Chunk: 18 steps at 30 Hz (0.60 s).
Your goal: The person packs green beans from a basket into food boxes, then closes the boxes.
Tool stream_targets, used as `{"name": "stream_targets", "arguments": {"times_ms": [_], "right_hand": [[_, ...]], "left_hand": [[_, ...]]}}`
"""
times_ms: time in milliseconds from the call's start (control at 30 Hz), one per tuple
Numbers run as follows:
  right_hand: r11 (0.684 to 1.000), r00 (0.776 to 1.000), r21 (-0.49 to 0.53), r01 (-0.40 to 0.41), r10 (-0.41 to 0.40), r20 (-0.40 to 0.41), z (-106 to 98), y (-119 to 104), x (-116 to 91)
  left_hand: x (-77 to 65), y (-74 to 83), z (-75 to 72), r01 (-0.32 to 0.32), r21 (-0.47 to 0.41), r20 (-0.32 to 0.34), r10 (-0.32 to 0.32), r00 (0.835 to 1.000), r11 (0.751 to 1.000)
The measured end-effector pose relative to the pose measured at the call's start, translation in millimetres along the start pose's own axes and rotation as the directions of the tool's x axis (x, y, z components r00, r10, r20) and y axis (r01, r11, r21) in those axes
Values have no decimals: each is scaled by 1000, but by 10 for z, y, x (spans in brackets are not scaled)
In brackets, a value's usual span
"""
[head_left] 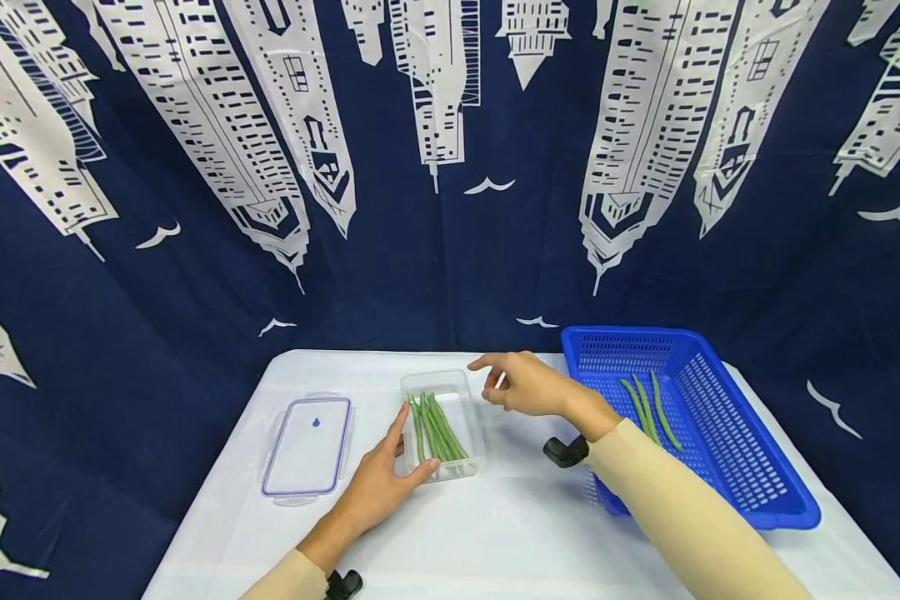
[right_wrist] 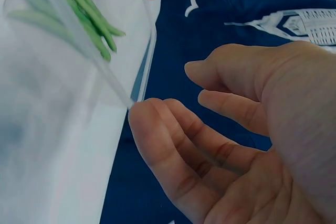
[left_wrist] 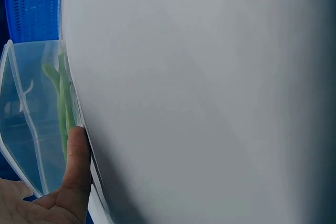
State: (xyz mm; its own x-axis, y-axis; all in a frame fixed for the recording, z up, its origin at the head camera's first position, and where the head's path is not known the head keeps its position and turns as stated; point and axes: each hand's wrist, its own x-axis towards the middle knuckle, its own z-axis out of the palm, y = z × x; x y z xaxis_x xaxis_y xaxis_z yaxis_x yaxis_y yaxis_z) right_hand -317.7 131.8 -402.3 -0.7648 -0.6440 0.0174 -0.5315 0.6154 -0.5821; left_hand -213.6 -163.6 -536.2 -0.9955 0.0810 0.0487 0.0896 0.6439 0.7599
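A clear plastic food container (head_left: 459, 469) stands on the white table with several green beans (head_left: 438, 427) lying lengthwise inside. My left hand (head_left: 378, 487) holds it at the near left, thumb on the front wall and fingers along the left side. In the left wrist view, the thumb (left_wrist: 79, 156) presses against the container's wall (left_wrist: 18, 124). Beside the far right corner of the rim is my right hand (head_left: 528, 383), its fingers loosely bent and nothing between them. The right wrist view shows its fingertips (right_wrist: 143, 116) right at the container's rim corner.
Left of the container lies a clear lid (head_left: 307, 450) with a blue seal. A blue perforated basket (head_left: 735, 425) stands at the right, under the right forearm, with a few green beans (head_left: 664, 417) in it. A navy cloth (head_left: 435, 267) with white buildings hangs behind the table (head_left: 495, 542).
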Motion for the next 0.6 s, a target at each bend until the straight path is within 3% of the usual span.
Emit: {"name": "stream_targets", "arguments": {"times_ms": [300,600], "right_hand": [[997,990,-74,-10,-1,-144,-192,317,-307],[989,965,-80,-127,105,-238,-497,730,-682]], "left_hand": [[-14,-18,7,-1,-9,7,1,1000,1000],[-12,-3,-8,2,-19,9,-2,1000,1000]]}}
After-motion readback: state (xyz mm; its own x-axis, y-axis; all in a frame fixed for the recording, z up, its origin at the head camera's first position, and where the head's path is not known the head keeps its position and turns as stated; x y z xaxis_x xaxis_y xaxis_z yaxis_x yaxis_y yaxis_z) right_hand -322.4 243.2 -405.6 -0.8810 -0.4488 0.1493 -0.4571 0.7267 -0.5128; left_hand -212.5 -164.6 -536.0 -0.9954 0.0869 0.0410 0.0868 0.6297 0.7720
